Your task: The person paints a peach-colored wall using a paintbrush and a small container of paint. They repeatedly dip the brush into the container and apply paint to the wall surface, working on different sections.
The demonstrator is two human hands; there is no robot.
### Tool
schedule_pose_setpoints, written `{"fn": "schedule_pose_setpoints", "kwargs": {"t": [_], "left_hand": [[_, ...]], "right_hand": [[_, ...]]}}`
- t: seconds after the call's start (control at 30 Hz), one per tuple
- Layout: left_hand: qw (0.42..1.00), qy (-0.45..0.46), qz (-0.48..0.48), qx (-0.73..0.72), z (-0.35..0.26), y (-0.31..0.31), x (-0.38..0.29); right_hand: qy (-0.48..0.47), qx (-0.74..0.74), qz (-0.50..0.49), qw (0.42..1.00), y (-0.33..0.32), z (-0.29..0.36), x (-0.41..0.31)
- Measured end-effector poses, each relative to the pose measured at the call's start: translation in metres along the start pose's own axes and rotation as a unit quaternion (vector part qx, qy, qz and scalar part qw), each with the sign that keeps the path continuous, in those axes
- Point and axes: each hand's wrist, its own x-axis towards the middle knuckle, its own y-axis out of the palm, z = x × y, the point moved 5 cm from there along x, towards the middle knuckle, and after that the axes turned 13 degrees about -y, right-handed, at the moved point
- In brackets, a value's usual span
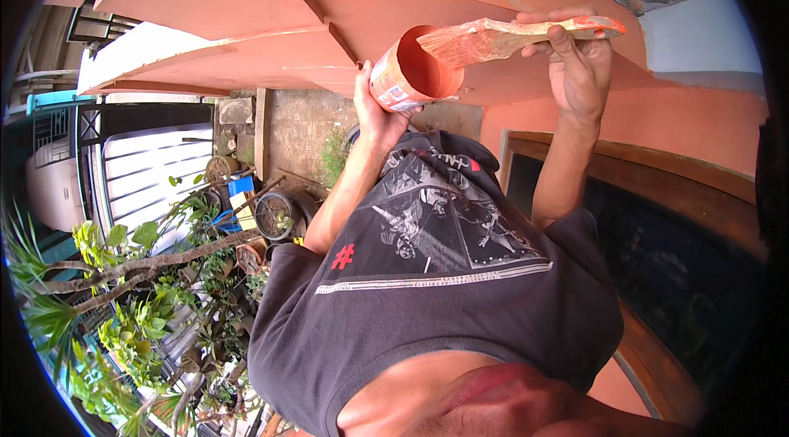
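My left hand (383, 113) is closed around a cylindrical paint can (394, 80) with a printed label, its open mouth tilted toward the right. Orange-coated inner walls show inside it. In my right hand (573, 58) is the wooden handle of a wide paintbrush (493, 41), pinched between thumb and fingers. The brush lies nearly level across the picture, its orange-stained bristles at the can's mouth. Whether the tips touch the inner wall, I cannot tell. Orange paint also marks the handle's end.
Orange-painted wall surfaces (246, 5) rise ahead, with a grey and white patch (703, 36) at upper right. A wood-framed dark window (666, 239) stands at the right. Potted plants (216, 264), branches and a metal gate (154, 172) are at the left.
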Motion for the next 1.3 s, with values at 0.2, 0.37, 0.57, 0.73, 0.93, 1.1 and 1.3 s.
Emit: {"fn": "schedule_pose_setpoints", "kwargs": {"t": [0.2, 0.37, 0.57, 0.73, 0.93, 1.1, 1.3], "left_hand": [[1.0, -0.009, -0.003, -0.001, 0.001, 0.002, 0.005], [1.0, 0.007, 0.017, -0.005, -0.002, -0.003, 0.006], [0.992, 0.097, -0.085, 0.0, -0.013, -0.005, 0.001], [0.989, 0.115, -0.089, -0.002, -0.014, -0.014, 0.003], [0.992, 0.094, -0.083, 0.009, -0.011, -0.009, 0.0], [0.997, 0.065, -0.044, -0.006, -0.01, -0.006, 0.002], [0.996, 0.065, -0.054, 0.003, -0.007, -0.003, 0.008]], "right_hand": [[-0.019, 0.065, 0.107, 0.992, 0.013, -0.004, -0.002], [-0.005, -0.003, 0.087, 0.996, 0.012, -0.015, -0.006], [0.113, -0.12, 0.046, 0.985, 0.007, -0.013, -0.009], [0.097, -0.133, 0.022, 0.986, -0.004, -0.009, -0.009], [0.067, -0.114, -0.009, 0.991, -0.024, 0.011, -0.004], [0.06, -0.037, -0.061, 0.996, -0.038, 0.014, -0.003], [0.11, -0.085, 0.033, 0.99, 0.005, -0.014, -0.009]]}}
